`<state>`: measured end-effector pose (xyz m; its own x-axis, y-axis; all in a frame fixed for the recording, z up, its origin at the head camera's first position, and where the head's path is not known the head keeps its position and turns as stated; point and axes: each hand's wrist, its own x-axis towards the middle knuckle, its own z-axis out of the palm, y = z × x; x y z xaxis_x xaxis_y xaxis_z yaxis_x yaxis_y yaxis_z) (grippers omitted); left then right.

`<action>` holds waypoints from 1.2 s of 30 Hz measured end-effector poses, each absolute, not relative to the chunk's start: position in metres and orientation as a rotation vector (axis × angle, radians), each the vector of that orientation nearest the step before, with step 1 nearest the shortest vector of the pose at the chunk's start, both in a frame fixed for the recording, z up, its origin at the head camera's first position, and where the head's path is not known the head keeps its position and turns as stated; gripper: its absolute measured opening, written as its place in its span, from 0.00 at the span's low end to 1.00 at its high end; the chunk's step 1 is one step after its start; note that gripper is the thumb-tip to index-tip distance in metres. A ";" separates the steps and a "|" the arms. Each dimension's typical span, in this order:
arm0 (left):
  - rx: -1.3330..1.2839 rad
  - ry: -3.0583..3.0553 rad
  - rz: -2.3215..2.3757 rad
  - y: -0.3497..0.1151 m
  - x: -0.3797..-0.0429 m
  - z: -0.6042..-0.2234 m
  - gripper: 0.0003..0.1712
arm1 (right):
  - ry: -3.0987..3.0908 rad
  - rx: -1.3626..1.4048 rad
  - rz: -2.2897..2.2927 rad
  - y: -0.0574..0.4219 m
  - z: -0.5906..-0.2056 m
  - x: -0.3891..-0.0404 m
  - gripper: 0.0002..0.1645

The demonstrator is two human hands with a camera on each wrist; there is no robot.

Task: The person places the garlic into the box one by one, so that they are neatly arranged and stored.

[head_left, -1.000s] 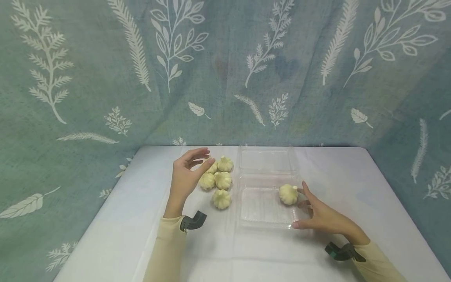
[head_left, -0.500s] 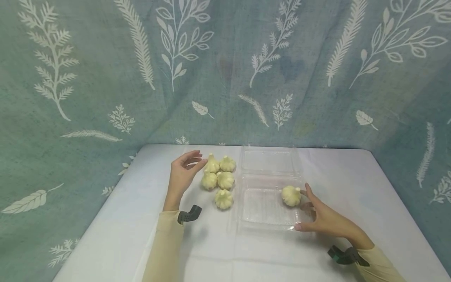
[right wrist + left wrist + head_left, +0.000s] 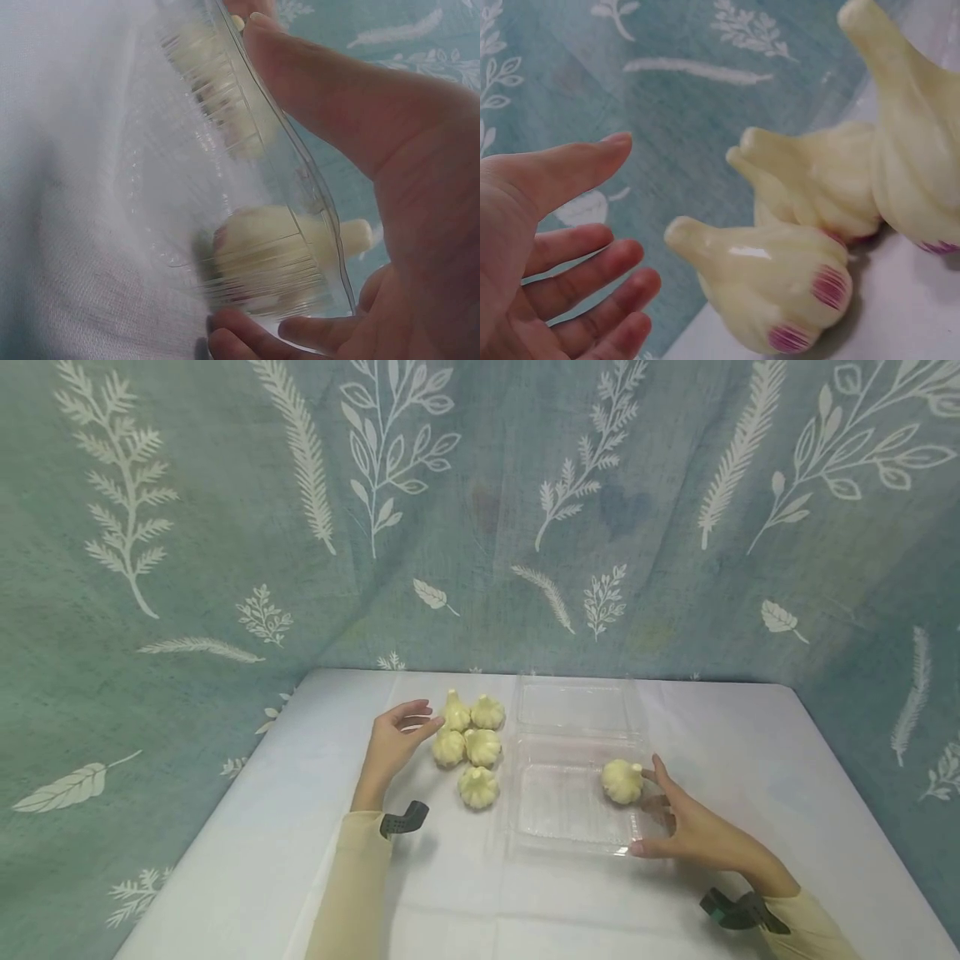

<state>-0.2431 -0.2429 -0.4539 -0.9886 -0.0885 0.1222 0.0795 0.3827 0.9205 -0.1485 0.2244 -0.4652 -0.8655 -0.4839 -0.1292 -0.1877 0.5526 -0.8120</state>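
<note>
The left hand (image 3: 393, 750) has its fingers loosely bent and the thumb held apart, pinching nothing. Just beyond its fingertips sits a loose group of five garlic bulbs on the white surface (image 3: 427, 893); the closest bulb (image 3: 761, 285) is near but apart from them. The right hand (image 3: 701, 828) grips the side of a clear container (image 3: 558, 810), thumb at the near corner and the other fingers along the wall. Inside, just across that wall from the right fingers, lies a single garlic bulb (image 3: 622, 782), its stem toward them. The raised lid (image 3: 573, 708), beyond the right fingers, is faint and hard to trace. In the right wrist view, ridged plastic blurs the single bulb; in the left wrist view, the frame edge cuts off one bulb.
</note>
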 end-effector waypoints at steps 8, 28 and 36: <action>0.043 -2.588 -1.613 -0.245 -0.242 -0.465 0.40 | 2.468 -0.556 -1.224 0.224 -0.468 -0.148 0.84; 0.119 -2.794 -1.568 -0.248 -0.240 -0.481 0.37 | 2.461 -0.530 -1.224 0.222 -0.469 -0.144 0.84; 0.133 -2.840 -1.550 -0.249 -0.242 -0.483 0.40 | 2.465 -0.533 -1.216 0.222 -0.469 -0.148 0.84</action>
